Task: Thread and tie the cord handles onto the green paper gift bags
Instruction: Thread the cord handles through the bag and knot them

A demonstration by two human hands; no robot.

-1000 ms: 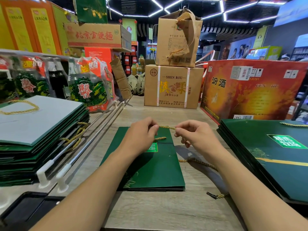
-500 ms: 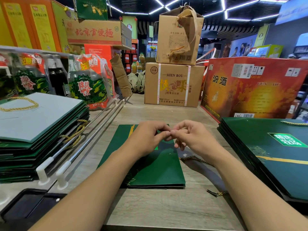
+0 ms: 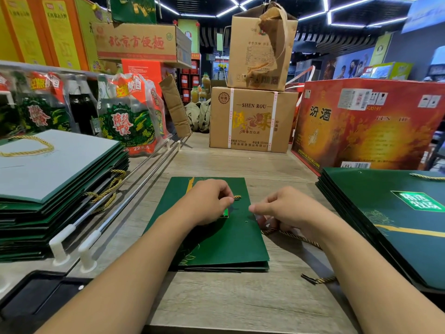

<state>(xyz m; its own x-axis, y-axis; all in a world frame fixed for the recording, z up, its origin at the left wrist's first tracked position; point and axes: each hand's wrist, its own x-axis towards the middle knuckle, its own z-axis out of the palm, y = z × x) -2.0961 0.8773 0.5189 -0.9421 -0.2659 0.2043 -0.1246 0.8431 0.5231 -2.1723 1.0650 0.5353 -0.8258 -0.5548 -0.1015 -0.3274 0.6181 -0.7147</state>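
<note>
One flat dark-green paper gift bag (image 3: 224,247) lies in the middle of the pale wood-grain table (image 3: 240,304), directly in front of the person and between two stacks of the same kind of bag. Its upper face is plain matte green, with a narrow gold stripe near the far left corner, a bright green label mostly hidden under the left wrist, and fine gold line work at the near left corner. A small punched hole (image 3: 246,222) shows near its right edge, and its folded layers show along the near edge.

The left hand (image 3: 207,201) rests on the far half of the bag with its fingers curled, thumb and forefinger pinching a short gold cord end (image 3: 237,197) that pokes out to the right. The right hand (image 3: 289,210) is at the bag's right edge, thumb pointing left toward the hole and fingers curled down. A gold twisted cord (image 3: 295,236) comes out from beneath it and trails along the table toward the person, ending in a dark tip. Whether those fingers actually grip the cord cannot be told.

The right-hand stack of green bags (image 3: 385,213) lies printed face up. The left-hand stack (image 3: 48,177) has a pale grey side uppermost with gold handles showing. A brown cardboard carton (image 3: 250,121) and a large red-orange printed box (image 3: 366,126) stand at the far side of the table.
</note>
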